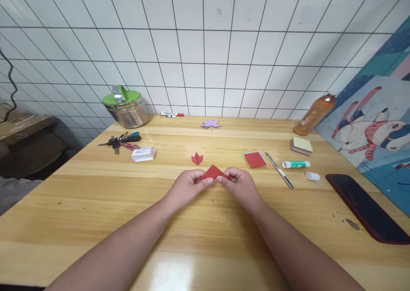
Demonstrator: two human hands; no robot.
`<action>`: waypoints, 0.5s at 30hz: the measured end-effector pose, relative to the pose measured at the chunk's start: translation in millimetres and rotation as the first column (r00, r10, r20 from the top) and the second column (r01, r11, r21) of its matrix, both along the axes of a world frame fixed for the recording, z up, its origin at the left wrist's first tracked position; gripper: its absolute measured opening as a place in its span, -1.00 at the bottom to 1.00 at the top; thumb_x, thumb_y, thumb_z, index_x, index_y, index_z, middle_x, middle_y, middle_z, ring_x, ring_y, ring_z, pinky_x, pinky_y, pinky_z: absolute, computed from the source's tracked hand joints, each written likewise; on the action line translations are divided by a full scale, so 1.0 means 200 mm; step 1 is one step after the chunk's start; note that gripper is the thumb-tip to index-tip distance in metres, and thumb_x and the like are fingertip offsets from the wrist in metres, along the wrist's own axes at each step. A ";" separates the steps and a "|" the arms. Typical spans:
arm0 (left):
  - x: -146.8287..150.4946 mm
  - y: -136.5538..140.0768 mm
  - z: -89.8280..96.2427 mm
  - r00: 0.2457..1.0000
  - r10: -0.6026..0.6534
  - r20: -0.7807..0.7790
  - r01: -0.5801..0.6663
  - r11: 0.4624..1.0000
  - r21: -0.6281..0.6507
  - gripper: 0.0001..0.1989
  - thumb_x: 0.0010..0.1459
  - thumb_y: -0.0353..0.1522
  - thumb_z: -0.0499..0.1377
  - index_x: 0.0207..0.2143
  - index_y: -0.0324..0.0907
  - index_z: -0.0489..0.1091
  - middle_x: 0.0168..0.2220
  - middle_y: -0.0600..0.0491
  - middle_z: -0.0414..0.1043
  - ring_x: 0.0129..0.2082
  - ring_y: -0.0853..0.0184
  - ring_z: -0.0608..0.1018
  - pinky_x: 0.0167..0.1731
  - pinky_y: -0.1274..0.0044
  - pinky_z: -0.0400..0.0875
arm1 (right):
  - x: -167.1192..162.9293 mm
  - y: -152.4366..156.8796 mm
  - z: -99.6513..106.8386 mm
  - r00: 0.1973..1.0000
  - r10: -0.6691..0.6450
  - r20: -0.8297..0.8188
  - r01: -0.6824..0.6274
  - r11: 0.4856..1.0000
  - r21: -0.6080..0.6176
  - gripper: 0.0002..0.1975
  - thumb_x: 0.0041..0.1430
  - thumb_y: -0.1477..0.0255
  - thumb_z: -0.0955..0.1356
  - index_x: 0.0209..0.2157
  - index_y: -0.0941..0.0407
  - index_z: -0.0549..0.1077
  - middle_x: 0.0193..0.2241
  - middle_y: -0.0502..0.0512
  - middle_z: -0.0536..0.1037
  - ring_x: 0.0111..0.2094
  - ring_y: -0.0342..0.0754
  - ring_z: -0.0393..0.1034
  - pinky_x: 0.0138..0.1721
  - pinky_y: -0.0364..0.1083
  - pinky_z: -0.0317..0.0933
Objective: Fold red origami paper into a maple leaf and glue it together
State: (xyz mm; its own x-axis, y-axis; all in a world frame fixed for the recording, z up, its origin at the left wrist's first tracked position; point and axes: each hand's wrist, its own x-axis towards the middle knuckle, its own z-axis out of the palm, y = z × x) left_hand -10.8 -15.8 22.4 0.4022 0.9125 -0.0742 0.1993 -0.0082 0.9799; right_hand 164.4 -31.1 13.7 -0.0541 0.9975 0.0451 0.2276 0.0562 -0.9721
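Between my two hands is a red paper (213,171) folded into a triangle, its peak pointing away from me. My left hand (191,185) pinches the left corner, thumb on the near edge. On the opposite corner, my right hand (242,186) has its thumb and fingers closed in the same way. Just beyond the left hand lies a small red folded paper piece (197,158) with pointed tips. A stack of square papers (255,160), red on top, rests to the right of the hands. Farther back sits a purple folded paper leaf (211,124).
On the right are a craft knife (279,170), glue stick (296,164), its white cap (312,176), sticky notes (301,145), a drink bottle (315,113) and a phone (368,207). Leftward are a white box (143,154), keys (117,142), a green-lidded pot (128,109) and a marker (172,114).
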 end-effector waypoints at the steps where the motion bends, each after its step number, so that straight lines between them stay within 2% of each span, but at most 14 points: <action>1: 0.00 0.00 0.00 1.000 -0.003 -0.011 0.003 1.000 0.010 -0.75 0.02 -0.21 0.22 -0.42 -0.24 0.51 -0.45 0.06 0.52 -0.43 0.30 0.49 -0.39 0.55 0.30 | -0.01 0.00 0.00 1.000 0.021 -0.010 -0.021 1.000 -0.003 -0.76 -0.05 0.27 0.37 -0.59 0.13 0.35 -0.64 -0.08 0.30 -0.58 -0.20 0.13 -0.56 -0.20 0.03; 4: -0.01 0.00 -0.02 1.000 -0.008 -0.021 0.009 0.999 0.046 -0.76 0.00 -0.21 0.23 -0.43 -0.22 0.54 -0.47 0.08 0.52 -0.46 0.31 0.48 -0.44 0.57 0.27 | -0.02 -0.01 0.01 0.999 0.052 -0.009 -0.052 0.999 -0.013 -0.80 -0.06 0.29 0.38 -0.56 0.12 0.38 -0.59 -0.06 0.37 -0.54 -0.17 0.21 -0.51 -0.19 0.10; 9: -0.03 0.02 -0.03 0.996 -0.003 -0.087 0.012 0.995 0.101 -0.76 0.03 -0.22 0.20 -0.44 -0.21 0.55 -0.51 0.10 0.50 -0.48 0.33 0.47 -0.46 0.58 0.25 | 0.02 0.01 0.02 0.995 -0.026 0.095 0.030 0.999 -0.040 -0.78 -0.10 0.26 0.41 -0.58 0.13 0.45 -0.61 -0.04 0.43 -0.58 -0.18 0.22 -0.52 -0.18 0.10; 13: -0.06 0.05 -0.01 0.990 0.063 -0.124 -0.047 0.991 0.126 -0.76 -0.01 -0.21 0.22 -0.49 -0.20 0.54 -0.51 0.10 0.51 -0.47 0.31 0.48 -0.43 0.58 0.27 | 0.12 0.04 0.03 0.991 -0.072 0.113 0.074 0.997 -0.014 -0.75 -0.09 0.22 0.41 -0.56 0.14 0.48 -0.60 0.01 0.48 -0.55 -0.14 0.27 -0.51 -0.16 0.14; 15: -0.08 0.07 0.01 0.988 0.110 -0.106 -0.098 0.988 0.116 -0.76 -0.03 -0.20 0.23 -0.52 -0.21 0.52 -0.52 0.10 0.50 -0.46 0.30 0.48 -0.42 0.57 0.28 | 0.18 0.06 0.03 0.982 -0.144 0.122 0.142 0.990 0.021 -0.74 -0.07 0.21 0.40 -0.56 0.15 0.47 -0.64 0.00 0.43 -0.59 -0.14 0.25 -0.54 -0.16 0.13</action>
State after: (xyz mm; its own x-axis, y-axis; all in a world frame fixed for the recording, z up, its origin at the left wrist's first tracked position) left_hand -26.9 -2.0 24.1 0.2993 0.9541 -0.0102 0.3132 -0.0881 0.9456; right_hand 199.6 -18.7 20.2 0.0829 0.9948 0.0594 0.3522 0.0265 -0.9355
